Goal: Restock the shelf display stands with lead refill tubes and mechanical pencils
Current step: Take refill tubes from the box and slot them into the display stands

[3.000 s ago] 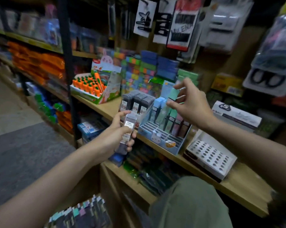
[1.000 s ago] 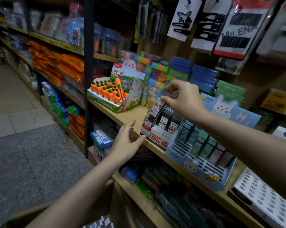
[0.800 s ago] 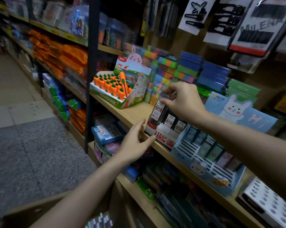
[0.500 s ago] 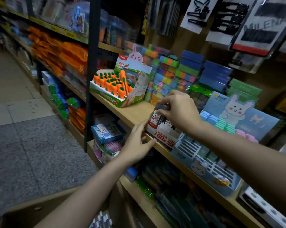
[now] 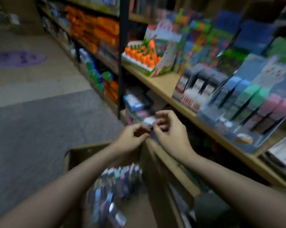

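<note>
Lead refill tubes (image 5: 203, 83): three rows stand in the display stand (image 5: 188, 102), up and right of your hands. Your left hand (image 5: 130, 140) and right hand (image 5: 170, 135) hang loosely curled, holding nothing, just above the cardboard box (image 5: 76, 155) rim.

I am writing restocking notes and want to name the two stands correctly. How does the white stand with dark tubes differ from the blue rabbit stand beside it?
The white stand holds dark-capped tubes of one colour; the blue rabbit stand holds tubes with blue, green and pink caps. The white stand is smaller and has no tall backboard; the blue one carries a rabbit picture behind. Both sit side by side on the wooden shelf, tubes leaning back.
</note>
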`<move>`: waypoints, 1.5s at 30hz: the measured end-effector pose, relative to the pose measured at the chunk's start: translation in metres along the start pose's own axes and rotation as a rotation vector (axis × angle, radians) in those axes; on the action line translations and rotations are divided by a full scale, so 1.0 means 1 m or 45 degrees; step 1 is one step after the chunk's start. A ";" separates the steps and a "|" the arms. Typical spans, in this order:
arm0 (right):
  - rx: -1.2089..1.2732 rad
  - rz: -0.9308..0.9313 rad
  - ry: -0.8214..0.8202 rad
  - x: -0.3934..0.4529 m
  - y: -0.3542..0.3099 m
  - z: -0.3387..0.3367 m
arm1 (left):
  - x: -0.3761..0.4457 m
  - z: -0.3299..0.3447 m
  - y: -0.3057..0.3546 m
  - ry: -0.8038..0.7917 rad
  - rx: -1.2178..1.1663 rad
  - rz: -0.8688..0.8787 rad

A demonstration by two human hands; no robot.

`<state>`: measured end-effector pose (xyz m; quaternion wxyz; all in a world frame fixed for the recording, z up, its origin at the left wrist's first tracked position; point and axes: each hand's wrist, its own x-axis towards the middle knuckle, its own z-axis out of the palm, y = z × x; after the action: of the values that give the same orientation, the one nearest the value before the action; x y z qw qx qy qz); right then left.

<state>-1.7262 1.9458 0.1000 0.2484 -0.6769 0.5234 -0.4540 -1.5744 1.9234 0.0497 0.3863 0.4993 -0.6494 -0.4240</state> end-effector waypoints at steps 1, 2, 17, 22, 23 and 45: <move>-0.010 0.064 -0.053 -0.017 0.011 0.017 | -0.021 -0.005 -0.022 0.014 0.078 -0.127; -0.043 0.131 -0.106 -0.032 0.023 0.034 | -0.042 -0.009 -0.046 0.062 0.156 -0.275; -0.493 0.792 -1.060 -0.180 0.176 0.156 | -0.184 0.074 -0.214 0.424 0.232 -1.271; -0.522 0.654 -1.108 -0.187 0.194 0.180 | -0.177 0.079 -0.228 0.500 0.436 -1.102; -0.517 0.642 -1.115 -0.186 0.196 0.183 | -0.174 0.079 -0.231 0.488 0.465 -1.090; -0.439 0.859 -1.139 -0.170 0.193 0.184 | -0.169 0.076 -0.230 0.796 0.142 -1.412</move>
<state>-1.6653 2.0157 -0.2020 0.4624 -0.6293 0.6206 0.0717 -1.5365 2.0681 -0.2049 0.2542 0.8806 -0.1723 -0.3609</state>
